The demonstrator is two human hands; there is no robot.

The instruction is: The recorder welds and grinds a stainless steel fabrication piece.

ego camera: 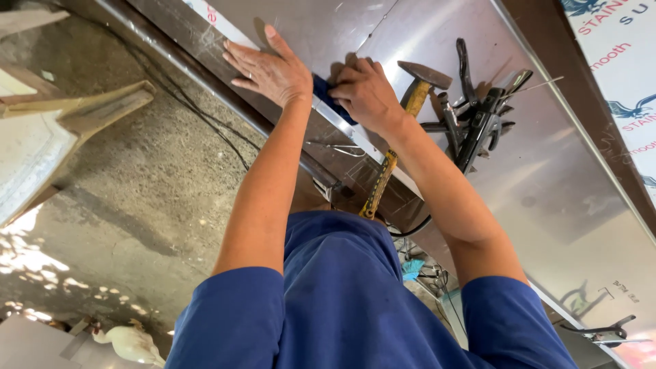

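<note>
A wide sheet of stainless steel [547,184] lies across the workbench, its surface dull-bright and reflecting shadows of the arms, with a thin scribed line running across it near the top. The left hand [268,67] lies flat on the sheet near its edge, fingers spread slightly and pressed down, palm against the metal. The right hand [365,92] is curled around a dark blue block [328,98], gripping it against a narrow steel strip [355,137] that runs diagonally along the sheet between the two hands. Just beside the right wrist lies a hammer [417,85] with a wooden handle, and a yellow-handled tool [380,184] reaches toward the person's chest. Further right on the sheet sits a heap of black pliers and clamps [475,116]. Along the bench's near edge runs a dark metal rail [205,72], with a black cable [205,123] trailing over the rough concrete floor [137,198] below. Sunlight dapples the floor at lower left, where a white bird [130,342] stands. Printed protective film [622,61] covers another sheet at far right.
</note>
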